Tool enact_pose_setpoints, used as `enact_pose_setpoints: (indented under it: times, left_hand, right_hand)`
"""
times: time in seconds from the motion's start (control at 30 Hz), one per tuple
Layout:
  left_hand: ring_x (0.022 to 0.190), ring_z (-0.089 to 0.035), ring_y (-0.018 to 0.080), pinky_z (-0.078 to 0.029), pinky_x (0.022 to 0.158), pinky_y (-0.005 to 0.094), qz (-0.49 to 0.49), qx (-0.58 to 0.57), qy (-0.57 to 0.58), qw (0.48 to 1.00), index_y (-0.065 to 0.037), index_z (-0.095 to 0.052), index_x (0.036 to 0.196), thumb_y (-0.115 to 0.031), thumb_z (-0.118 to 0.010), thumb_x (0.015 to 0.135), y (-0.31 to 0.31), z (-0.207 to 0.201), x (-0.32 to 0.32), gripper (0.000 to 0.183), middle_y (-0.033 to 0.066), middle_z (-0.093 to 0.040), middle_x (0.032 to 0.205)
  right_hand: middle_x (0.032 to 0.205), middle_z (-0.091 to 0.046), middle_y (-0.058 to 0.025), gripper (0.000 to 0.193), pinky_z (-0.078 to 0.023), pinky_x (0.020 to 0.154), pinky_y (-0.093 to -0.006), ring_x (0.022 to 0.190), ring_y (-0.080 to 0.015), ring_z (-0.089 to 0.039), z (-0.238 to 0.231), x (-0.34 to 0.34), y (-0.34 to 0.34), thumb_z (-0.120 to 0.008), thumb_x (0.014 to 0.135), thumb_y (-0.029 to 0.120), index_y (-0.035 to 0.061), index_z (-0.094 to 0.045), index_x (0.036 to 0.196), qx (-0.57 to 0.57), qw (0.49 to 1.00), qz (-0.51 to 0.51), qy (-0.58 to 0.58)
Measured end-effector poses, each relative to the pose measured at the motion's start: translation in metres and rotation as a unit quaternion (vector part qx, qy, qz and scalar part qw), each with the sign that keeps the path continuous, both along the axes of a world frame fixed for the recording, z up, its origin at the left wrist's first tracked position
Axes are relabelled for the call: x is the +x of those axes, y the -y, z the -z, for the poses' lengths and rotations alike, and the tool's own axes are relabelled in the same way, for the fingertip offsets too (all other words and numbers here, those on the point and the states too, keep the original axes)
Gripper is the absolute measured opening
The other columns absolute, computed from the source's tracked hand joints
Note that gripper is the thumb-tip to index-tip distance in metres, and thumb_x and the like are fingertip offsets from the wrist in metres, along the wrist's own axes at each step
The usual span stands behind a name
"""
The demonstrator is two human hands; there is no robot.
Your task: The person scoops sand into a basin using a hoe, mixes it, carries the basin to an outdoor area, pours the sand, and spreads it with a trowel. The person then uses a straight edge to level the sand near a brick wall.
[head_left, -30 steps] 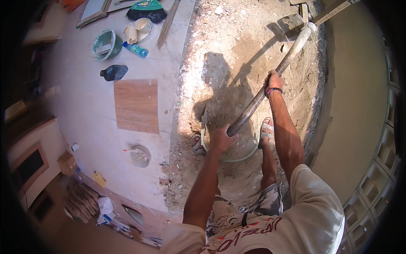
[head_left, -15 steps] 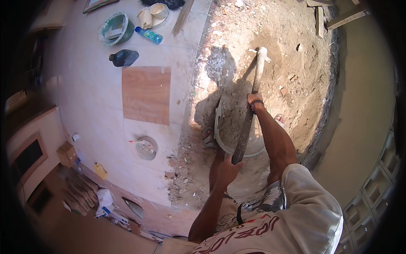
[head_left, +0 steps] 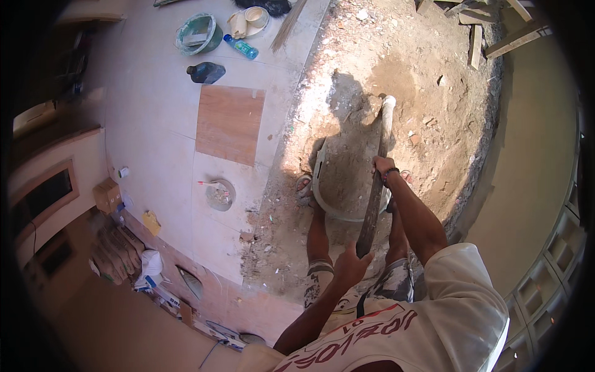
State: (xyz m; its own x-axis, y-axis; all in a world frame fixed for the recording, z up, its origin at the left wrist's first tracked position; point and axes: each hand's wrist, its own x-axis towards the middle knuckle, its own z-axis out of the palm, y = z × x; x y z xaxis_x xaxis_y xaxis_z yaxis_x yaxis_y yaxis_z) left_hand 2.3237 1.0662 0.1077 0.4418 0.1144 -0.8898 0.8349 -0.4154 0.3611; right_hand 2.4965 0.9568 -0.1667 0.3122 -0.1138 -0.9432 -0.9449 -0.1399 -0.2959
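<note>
My two hands grip a long-handled hoe point(head_left: 374, 208) with a worn wooden shaft. My left hand point(head_left: 352, 266) is closed around the near end, close to my body. Farther up the shaft, my right hand point(head_left: 384, 166) is wrapped around it, with dark bracelets on the wrist. The pale hoe head point(head_left: 388, 104) is at the far end, over the loose soil point(head_left: 427, 167); its blade is hardly visible. Beneath the shaft, a pale grey basin point(head_left: 317, 180) with a slot in its rim stands between my feet, holding brown soil. The shaft crosses over its right side.
Left of the dirt strip lies pale flooring with a plywood square point(head_left: 230, 124), a dark jug point(head_left: 206, 72), a blue-green bottle point(head_left: 241, 47), a green bucket point(head_left: 197, 35) and a round tub point(head_left: 220, 195). Timber pieces point(head_left: 476, 46) lie at the far right, beside a plain wall point(head_left: 527, 149).
Both hands have drawn the hoe back toward me and slightly right, bringing its head nearer the basin. The camera view has tilted a little. My grip stays on the shaft.
</note>
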Motion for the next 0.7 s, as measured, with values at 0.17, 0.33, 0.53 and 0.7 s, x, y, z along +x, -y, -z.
enact_pose_setpoints:
  times: [0.17,0.33,0.53,0.7]
  left_hand:
    - [0.086,-0.063,0.0382,-0.047,0.077,0.0437,0.033,-0.01,-0.048,0.998,0.0,-0.049,0.115,-0.038,-0.066,0.078,-0.035,-0.061,-0.063,0.055,0.0211,-0.064,0.087]
    - [0.078,-0.065,0.0333,-0.049,0.066,0.0397,0.025,-0.014,-0.13,0.991,-0.007,-0.052,0.11,-0.032,-0.073,0.074,-0.097,-0.104,-0.19,0.049,0.0188,-0.064,0.08]
    - [0.075,-0.064,0.0337,-0.05,0.066,0.0415,0.125,0.034,-0.121,0.984,-0.01,-0.052,0.107,-0.036,-0.073,0.073,-0.135,-0.095,-0.256,0.048,0.0152,-0.065,0.075]
    - [0.083,-0.063,0.0356,-0.049,0.074,0.0422,0.073,-0.062,-0.022,0.995,-0.011,-0.052,0.115,-0.029,-0.07,0.072,-0.086,0.019,-0.15,0.05,0.0189,-0.065,0.085]
  right_hand:
    - [0.049,-0.051,-0.0108,0.021,-0.043,0.038,-0.0354,0.039,-0.023,-0.051,-0.047,-0.088,-0.002,-0.052,0.075,0.014,-0.0005,-0.052,0.06,-0.028,0.999,0.017,0.012]
    - [0.062,-0.054,-0.013,0.02,-0.047,0.043,-0.0374,0.048,-0.0232,-0.056,-0.132,-0.199,-0.055,-0.058,0.073,0.003,-0.0067,-0.046,0.086,0.049,0.986,0.13,-0.088]
    - [0.066,-0.055,-0.0159,0.017,-0.05,0.044,-0.0378,0.052,-0.0257,-0.059,-0.175,-0.226,-0.069,-0.057,0.072,0.0,-0.0064,-0.046,0.083,0.103,0.955,0.231,-0.157]
    - [0.057,-0.047,-0.0081,0.016,-0.044,0.038,-0.037,0.043,-0.0211,-0.051,-0.124,-0.099,-0.024,-0.053,0.077,0.006,0.0037,-0.041,0.088,0.045,0.962,0.268,0.001]
